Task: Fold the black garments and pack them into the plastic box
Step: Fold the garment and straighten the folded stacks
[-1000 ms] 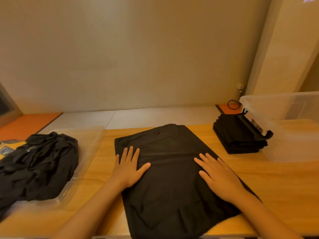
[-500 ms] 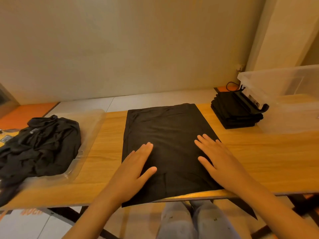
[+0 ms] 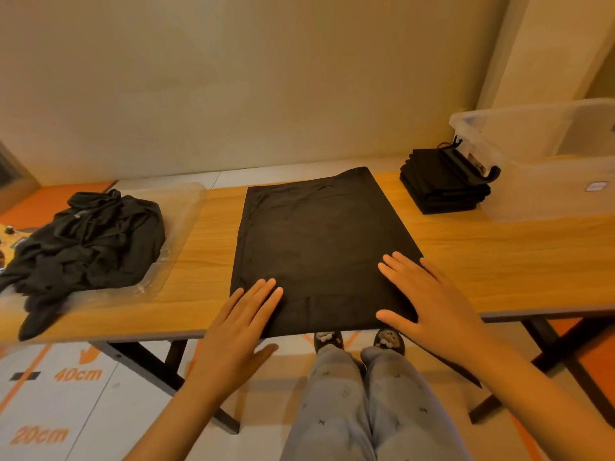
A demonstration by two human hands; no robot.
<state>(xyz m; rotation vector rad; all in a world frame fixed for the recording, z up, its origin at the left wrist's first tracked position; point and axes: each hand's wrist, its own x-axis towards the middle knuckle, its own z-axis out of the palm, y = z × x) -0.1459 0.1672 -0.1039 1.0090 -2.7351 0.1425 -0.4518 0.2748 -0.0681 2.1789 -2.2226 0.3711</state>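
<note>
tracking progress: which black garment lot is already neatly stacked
The black stack beside the clear plastic box; the middle garment lies flat, the left pile is crumpled.

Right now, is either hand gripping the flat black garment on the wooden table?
No, the left hand and right hand rest on the flat black garment with straight fingers.

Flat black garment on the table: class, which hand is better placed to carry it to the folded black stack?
Probably the right hand: it lies on the near right corner of the flat black garment, nearer the folded black stack than the left hand.
</note>
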